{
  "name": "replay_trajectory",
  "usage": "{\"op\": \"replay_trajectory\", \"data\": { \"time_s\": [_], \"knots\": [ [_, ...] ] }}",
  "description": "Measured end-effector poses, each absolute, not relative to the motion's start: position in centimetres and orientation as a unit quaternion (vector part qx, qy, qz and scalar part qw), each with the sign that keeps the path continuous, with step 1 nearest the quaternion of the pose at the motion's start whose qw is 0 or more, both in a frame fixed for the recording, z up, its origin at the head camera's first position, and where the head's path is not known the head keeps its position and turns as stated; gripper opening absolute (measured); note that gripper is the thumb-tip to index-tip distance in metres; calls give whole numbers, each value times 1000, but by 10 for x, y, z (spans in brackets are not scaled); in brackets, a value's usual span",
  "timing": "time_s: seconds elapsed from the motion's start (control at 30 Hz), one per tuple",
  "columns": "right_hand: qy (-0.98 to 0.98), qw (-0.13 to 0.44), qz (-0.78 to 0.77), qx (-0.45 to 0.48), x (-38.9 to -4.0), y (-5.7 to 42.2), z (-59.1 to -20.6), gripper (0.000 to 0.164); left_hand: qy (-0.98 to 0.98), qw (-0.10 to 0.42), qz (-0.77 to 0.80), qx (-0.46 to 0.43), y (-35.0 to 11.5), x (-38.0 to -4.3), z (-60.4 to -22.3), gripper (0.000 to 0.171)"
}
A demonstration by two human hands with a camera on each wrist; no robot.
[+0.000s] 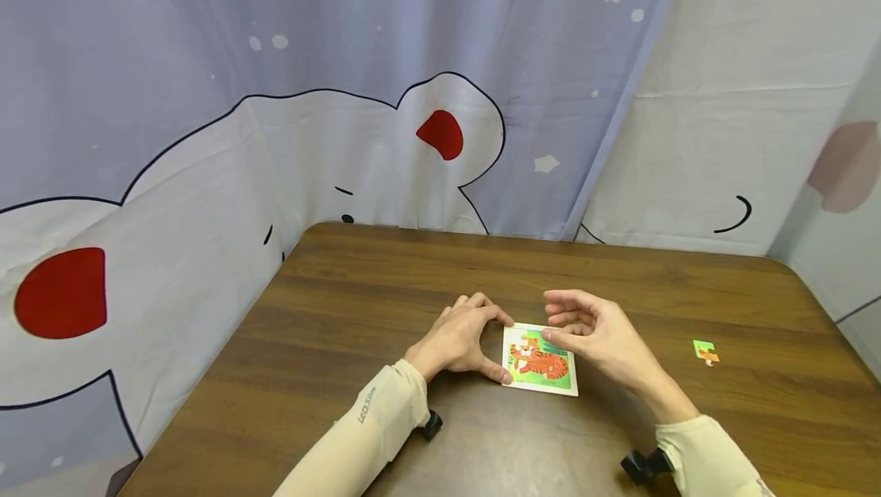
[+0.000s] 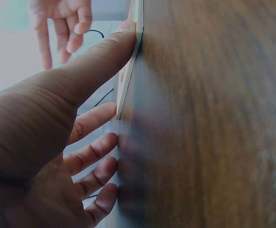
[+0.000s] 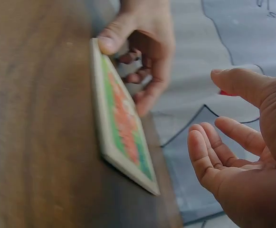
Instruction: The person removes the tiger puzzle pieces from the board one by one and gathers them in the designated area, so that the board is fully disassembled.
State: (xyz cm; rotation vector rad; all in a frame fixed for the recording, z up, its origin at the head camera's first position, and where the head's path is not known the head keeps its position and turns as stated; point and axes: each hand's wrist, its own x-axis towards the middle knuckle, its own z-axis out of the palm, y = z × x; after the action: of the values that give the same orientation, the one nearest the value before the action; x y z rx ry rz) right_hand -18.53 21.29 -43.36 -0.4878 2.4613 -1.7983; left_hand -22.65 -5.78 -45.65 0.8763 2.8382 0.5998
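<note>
A small square jigsaw puzzle board [image 1: 540, 368] with an orange tiger on green lies on the wooden table, a pale patch at its far left corner. My left hand [image 1: 457, 336] grips the board by its left side, thumb at the near corner and index finger at the far one. Above the board's right far part hovers my right hand [image 1: 595, 336], fingers loosely bent. In the right wrist view, nothing lies between the thumb and fingers of that right hand [image 3: 247, 152]. A loose jigsaw piece [image 1: 705, 352], green and orange, lies off to the right.
The brown wooden table [image 1: 385, 267] has rounded far corners. Behind it and along its sides hang curtains [image 1: 330, 145] with a cartoon bear print. Each wrist carries a black strap mount [image 1: 647, 466].
</note>
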Motion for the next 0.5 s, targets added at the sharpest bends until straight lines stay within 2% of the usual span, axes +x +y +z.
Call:
{"op": "replay_trajectory", "data": {
  "time_s": [0.5],
  "knots": [
    [807,84,-557,-179,-189,198,-465,54,934,54,198,292,-59,-225,-455,90]
  ]
}}
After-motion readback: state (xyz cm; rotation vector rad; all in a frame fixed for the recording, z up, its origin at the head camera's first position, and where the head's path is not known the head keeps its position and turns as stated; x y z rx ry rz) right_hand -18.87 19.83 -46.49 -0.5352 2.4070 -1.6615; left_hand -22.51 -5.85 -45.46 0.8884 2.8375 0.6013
